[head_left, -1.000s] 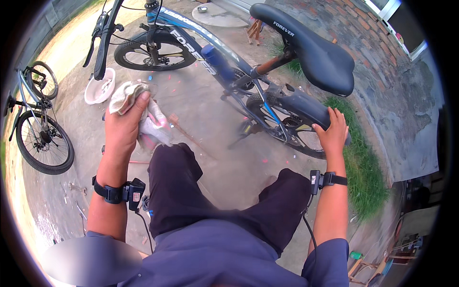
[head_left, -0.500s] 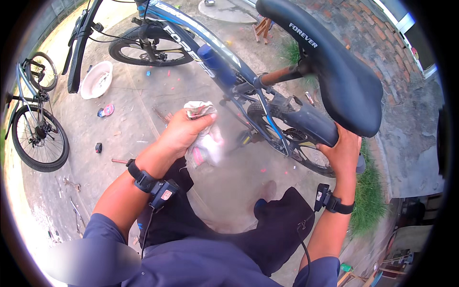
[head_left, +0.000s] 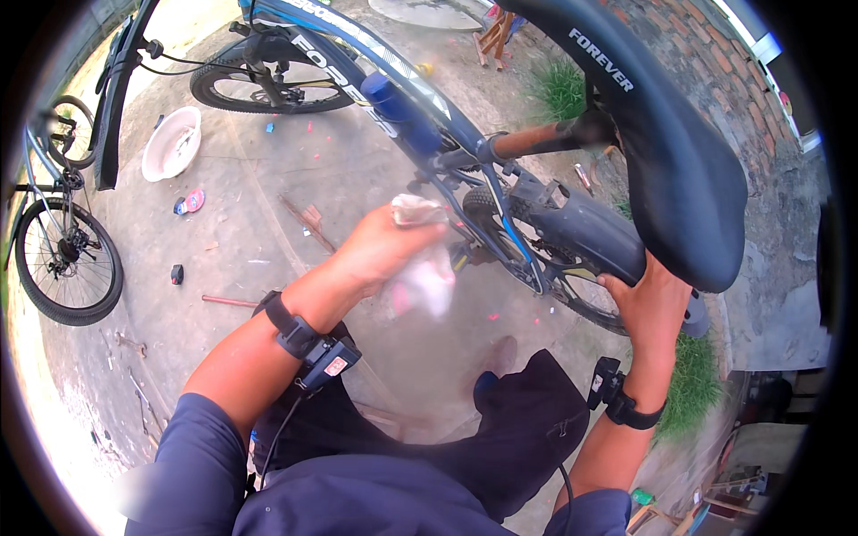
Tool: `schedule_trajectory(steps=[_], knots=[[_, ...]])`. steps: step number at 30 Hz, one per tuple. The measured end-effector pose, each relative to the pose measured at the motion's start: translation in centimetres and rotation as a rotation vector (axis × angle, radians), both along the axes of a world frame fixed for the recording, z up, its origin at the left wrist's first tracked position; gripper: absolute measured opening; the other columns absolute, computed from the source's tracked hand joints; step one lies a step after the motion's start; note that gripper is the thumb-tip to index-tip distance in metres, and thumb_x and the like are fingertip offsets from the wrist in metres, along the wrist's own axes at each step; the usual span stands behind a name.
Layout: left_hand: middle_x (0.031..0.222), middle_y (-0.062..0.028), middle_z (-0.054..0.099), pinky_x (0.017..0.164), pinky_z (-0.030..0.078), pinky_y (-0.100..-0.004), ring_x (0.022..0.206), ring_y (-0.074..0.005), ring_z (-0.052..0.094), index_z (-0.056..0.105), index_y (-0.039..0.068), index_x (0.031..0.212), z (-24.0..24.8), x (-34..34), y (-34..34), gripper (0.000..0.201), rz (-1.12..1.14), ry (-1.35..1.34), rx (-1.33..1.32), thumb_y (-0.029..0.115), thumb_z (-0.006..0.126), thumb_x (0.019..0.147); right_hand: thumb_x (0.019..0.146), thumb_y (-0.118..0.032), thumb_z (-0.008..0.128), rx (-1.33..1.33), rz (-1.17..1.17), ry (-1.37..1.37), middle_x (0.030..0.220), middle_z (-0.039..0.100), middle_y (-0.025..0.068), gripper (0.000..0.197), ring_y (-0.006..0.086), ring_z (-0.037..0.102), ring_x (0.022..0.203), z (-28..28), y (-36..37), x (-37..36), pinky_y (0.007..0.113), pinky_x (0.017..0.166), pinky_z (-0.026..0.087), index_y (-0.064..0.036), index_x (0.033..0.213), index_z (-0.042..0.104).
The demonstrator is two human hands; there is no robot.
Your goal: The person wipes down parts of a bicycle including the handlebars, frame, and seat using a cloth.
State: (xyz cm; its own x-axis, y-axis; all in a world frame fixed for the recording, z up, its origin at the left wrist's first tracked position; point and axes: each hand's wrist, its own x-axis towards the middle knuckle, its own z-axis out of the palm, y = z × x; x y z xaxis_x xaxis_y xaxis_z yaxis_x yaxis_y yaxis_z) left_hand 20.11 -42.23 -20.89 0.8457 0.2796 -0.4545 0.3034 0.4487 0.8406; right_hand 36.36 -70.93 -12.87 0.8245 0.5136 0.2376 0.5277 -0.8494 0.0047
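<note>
My left hand (head_left: 375, 252) is closed round a crumpled white cloth (head_left: 427, 279) with a pink patch, held in the air beside the bicycle's frame (head_left: 357, 94). Part of the cloth hangs below the fist, blurred by motion. At the rear, my right hand (head_left: 657, 308) grips the end of the black mudguard (head_left: 594, 237), just under the black saddle (head_left: 684, 170); some of its fingers are hidden behind. A dark blue bottle (head_left: 400, 112) sits against the frame. Below the mudguard shows the rear wheel (head_left: 585, 304).
Another bicycle (head_left: 67, 241) stands at the far left. A pale pink basin (head_left: 172, 143) lies beyond, with a pink-and-blue item (head_left: 189, 202), a small black object (head_left: 177, 274), a reddish rod (head_left: 230, 301) and a wrench (head_left: 131, 344) on the concrete. Grass (head_left: 690, 384) grows at right.
My left hand has moved right with the cloth, closer to the frame. The saddle and rear end have shifted slightly right and down in view, my right hand staying on the mudguard.
</note>
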Motion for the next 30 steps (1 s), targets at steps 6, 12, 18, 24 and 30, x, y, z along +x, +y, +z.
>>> schedule_trajectory(steps=[6, 12, 18, 24, 30], knots=[[0.092, -0.0053, 0.068, 0.069, 0.055, -0.0327, 0.080, -0.0157, 0.068, 0.064, 0.002, 0.106, -0.9, 0.2, 0.5, 0.016, 0.052, -0.014, -0.012, 0.013, 0.067, 0.094, 0.064, -0.019, 0.090, 0.065, 0.048, -0.082, 0.129, 0.062, 0.0171, 0.072, 0.0397, 0.054, 0.122, 0.0, 1.3, -2.6, 0.047, 0.107, 0.038, -0.0034, 0.129, 0.062], [0.107, -0.0080, 0.066, 0.080, 0.056, -0.0350, 0.095, -0.0219, 0.070, 0.060, 0.003, 0.119, -0.6, 0.6, 1.5, 0.028, 0.075, -0.036, -0.171, 0.022, 0.057, 0.098, 0.079, -0.019, 0.084, 0.412, 0.058, -0.087, 0.132, 0.060, 0.0161, 0.057, 0.0344, 0.054, 0.125, -0.8, -0.1, -4.6, 0.043, 0.108, 0.037, -0.0006, 0.128, 0.062], [0.115, -0.0060, 0.066, 0.085, 0.051, -0.0299, 0.102, -0.0163, 0.064, 0.058, 0.007, 0.126, -1.0, 0.9, 4.5, 0.038, 0.354, 0.006, -0.126, 0.030, 0.045, 0.098, 0.087, -0.018, 0.079, 1.262, 0.129, 0.130, 0.142, 0.051, 0.0160, 0.071, 0.0288, 0.050, 0.130, 2.3, 1.2, -3.1, 0.038, 0.112, 0.034, 0.0020, 0.144, 0.043], [0.119, -0.0102, 0.061, 0.094, 0.049, -0.0368, 0.111, -0.0217, 0.060, 0.057, 0.003, 0.127, 0.0, 2.3, 11.9, 0.037, 0.504, -0.162, 0.708, 0.020, 0.056, 0.095, 0.098, -0.038, 0.059, 0.688, 0.470, 0.027, 0.154, 0.040, 0.0207, 0.073, 0.0304, 0.036, 0.146, 8.8, -0.1, -1.8, 0.043, 0.121, 0.023, -0.0004, 0.154, 0.031], [0.120, -0.0121, 0.061, 0.094, 0.050, -0.0376, 0.107, -0.0297, 0.061, 0.064, 0.009, 0.123, 7.5, 5.7, 16.7, 0.041, 0.739, -0.383, 1.730, 0.019, 0.076, 0.085, 0.096, -0.062, 0.048, 0.274, 0.513, -0.073, 0.155, 0.039, 0.0208, 0.082, 0.0328, 0.032, 0.148, 13.4, 1.2, 1.9, 0.046, 0.122, 0.020, -0.0022, 0.151, 0.039]])
